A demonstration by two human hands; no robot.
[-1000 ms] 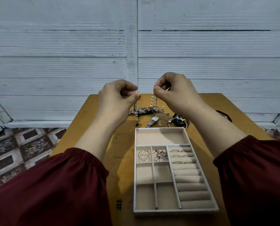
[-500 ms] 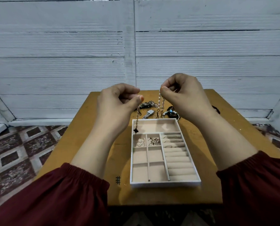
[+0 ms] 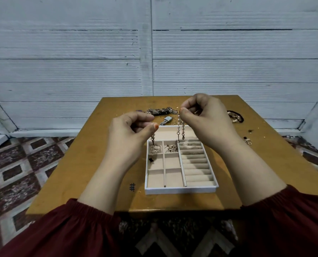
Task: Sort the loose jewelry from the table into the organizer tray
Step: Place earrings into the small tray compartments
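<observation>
Chain (image 3: pixel 178 127) now dangles over tray (image 3: pixel 180 190) | left hand (image 3: pixel 130 130), right hand (image 3: pixel 204 117) each pinch it | few pieces sorted; watch (image 3: pixel 167 120), heap (image 3: pixel 161 111) left on table (image 3: pixel 98 164)

You've got soft, cool, rather dim light here, even across the table (image 3: pixel 76 164), with no glare anywhere. Your forearms throw only faint, blurry-edged shadows on the wood beside the tray (image 3: pixel 180 190). Your left hand (image 3: pixel 128 132) and right hand (image 3: pixel 208 117) read sharp, but the thin chain (image 3: pixel 178 127) they pinch is barely resolved. The wide lens bows the wall (image 3: pixel 61 71) lines and tilts its corners inward, and your sleeves (image 3: pixel 61 232) go soft at the bottom edge.
</observation>
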